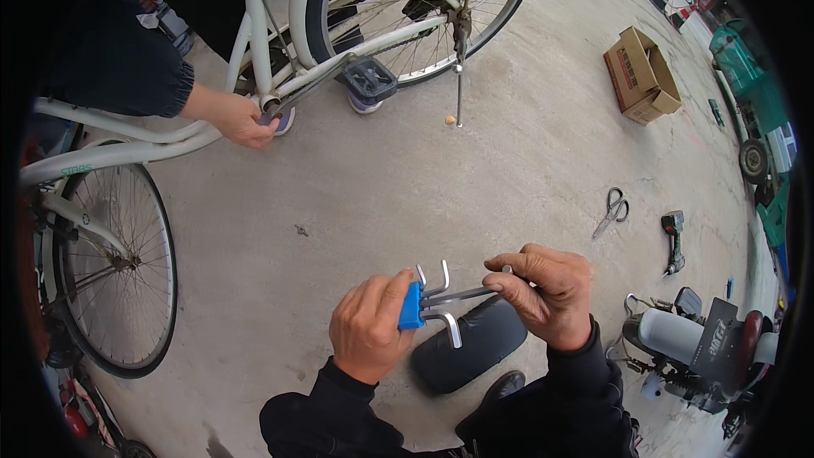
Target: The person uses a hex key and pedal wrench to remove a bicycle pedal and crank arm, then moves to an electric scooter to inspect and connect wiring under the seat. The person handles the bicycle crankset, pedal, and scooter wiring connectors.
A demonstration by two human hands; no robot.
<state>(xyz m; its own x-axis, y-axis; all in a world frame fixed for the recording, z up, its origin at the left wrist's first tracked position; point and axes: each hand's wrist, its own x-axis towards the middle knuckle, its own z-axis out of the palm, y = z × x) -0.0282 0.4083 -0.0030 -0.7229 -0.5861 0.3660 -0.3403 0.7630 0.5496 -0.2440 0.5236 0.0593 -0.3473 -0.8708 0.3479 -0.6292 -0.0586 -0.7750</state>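
In my left hand [366,331] is the blue holder [410,307] of a hex key set, with the fingers wrapped round it. Several bent silver hex keys [449,331] stick out of its right side. My right hand [553,293] pinches the end of one longer hex key [465,296] between thumb and forefinger; its other end reaches to the holder. Below the tools lies a black padded cushion [471,346], partly hidden behind the keys and my right hand.
A white bicycle [161,151] stands at the left, another person's hand [242,121] at its crank. Scissors [612,210], a cordless drill [673,242] and a cardboard box [640,85] lie on the concrete floor to the right. A small scooter [678,335] is at the lower right.
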